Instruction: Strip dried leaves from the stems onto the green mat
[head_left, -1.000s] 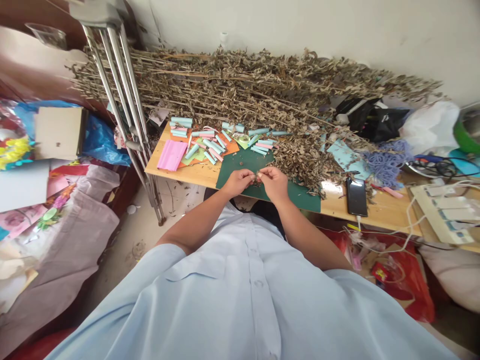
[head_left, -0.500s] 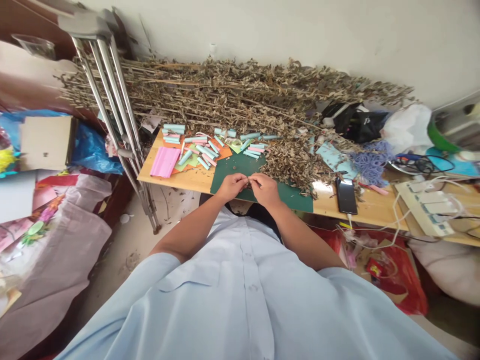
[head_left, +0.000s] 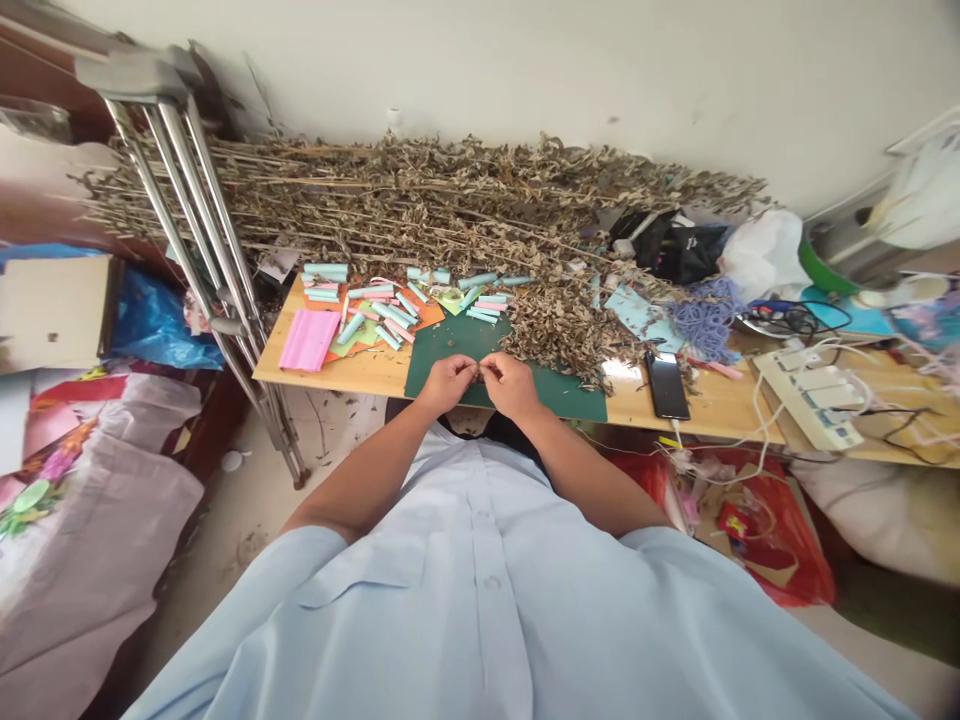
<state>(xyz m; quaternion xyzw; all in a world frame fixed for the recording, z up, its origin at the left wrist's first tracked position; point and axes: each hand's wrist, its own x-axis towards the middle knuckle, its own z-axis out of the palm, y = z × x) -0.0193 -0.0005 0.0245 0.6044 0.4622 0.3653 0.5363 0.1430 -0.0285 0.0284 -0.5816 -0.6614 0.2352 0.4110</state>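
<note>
Illumination: bright, diffuse; shadows soft-edged. The wall [head_left: 525, 70] is pale and evenly lit. Glare: one white patch on the surface [head_left: 367, 374], just left of the phone [head_left: 667, 395]; narrow highlights on the crutch [head_left: 187, 160] tubes. Dim zones: beneath the surface at lower right, and the upper-left corner. Distortion: wide-angle stretching toward the frame edges. Sharpness: moderate at centre, softer at the periphery; fine detail at the fingertips [head_left: 468, 368] is unresolved.
</note>
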